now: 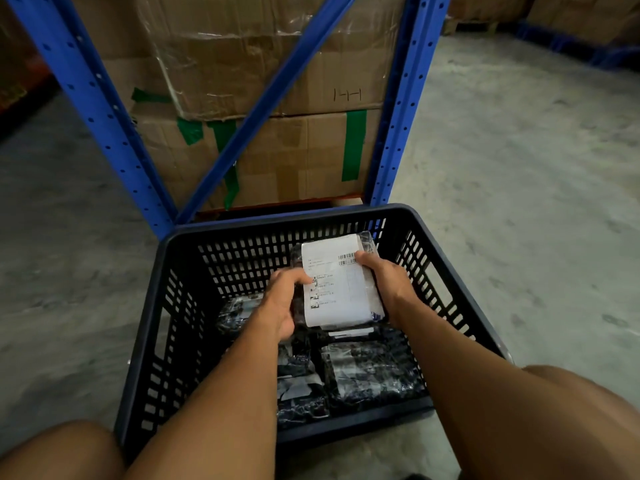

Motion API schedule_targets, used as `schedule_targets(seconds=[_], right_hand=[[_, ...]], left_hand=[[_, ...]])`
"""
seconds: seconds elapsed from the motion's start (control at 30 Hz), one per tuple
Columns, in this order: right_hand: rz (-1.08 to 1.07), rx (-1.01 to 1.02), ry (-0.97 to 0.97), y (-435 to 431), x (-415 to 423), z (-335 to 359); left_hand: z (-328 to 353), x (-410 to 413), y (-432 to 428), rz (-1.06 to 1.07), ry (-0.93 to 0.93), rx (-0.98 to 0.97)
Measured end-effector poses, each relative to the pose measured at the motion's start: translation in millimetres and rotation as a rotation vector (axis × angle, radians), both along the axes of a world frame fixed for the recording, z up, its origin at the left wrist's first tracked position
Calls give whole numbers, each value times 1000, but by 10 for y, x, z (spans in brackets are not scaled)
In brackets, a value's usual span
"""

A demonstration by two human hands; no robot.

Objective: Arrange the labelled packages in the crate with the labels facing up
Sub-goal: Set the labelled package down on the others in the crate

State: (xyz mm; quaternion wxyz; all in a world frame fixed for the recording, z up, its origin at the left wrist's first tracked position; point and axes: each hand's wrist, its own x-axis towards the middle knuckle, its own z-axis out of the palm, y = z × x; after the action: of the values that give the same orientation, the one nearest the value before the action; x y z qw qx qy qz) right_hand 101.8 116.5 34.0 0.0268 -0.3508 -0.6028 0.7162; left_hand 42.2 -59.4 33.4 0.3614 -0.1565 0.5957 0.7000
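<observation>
Package: label up, gripped at both sides by left hand and right hand, above crate, for flat placement

Bare forearms; bare knees; no sleeves

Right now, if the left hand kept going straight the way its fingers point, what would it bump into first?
The left hand points forward and a little right, already gripping the labelled package that both hands hold. So it meets that package at once; behind it stands the crate's far slotted wall, though depth is hard to judge.
</observation>
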Motion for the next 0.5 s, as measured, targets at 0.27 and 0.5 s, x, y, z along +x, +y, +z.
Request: schedule_targets(seconds=[0.27, 0.5], right_hand=[[65, 163, -168, 76, -102, -30], [281, 309, -409, 236, -243, 120]], left_hand=[[-153, -80, 14, -43, 117, -71], [-180, -165, 191, -163, 158, -218]])
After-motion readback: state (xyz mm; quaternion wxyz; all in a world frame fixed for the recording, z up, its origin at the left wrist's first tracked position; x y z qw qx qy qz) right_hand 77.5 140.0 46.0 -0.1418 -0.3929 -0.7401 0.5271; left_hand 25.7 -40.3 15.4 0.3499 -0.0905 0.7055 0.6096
